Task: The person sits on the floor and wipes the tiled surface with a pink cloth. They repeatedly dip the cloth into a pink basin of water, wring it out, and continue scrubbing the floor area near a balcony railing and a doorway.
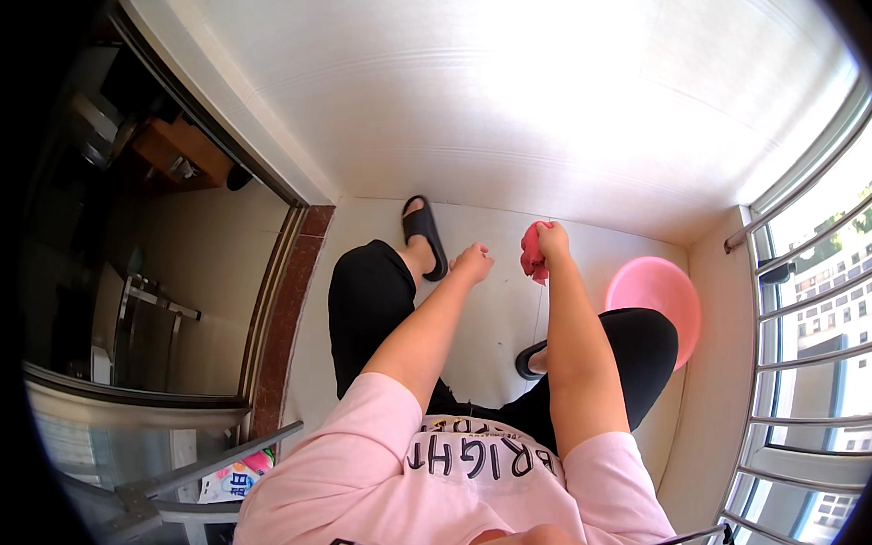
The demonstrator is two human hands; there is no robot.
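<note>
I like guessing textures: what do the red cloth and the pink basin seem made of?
Red cloth: soft, matte fabric, judging by its crumpled folds; the fibre is unclear. Pink basin: probably plastic with a smooth finish, judging by its even colour and rounded form.

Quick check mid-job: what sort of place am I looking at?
Probably an enclosed balcony of a flat: a barred window on the right looks out on buildings, and a brown threshold on the left borders a darker indoor room.
</note>
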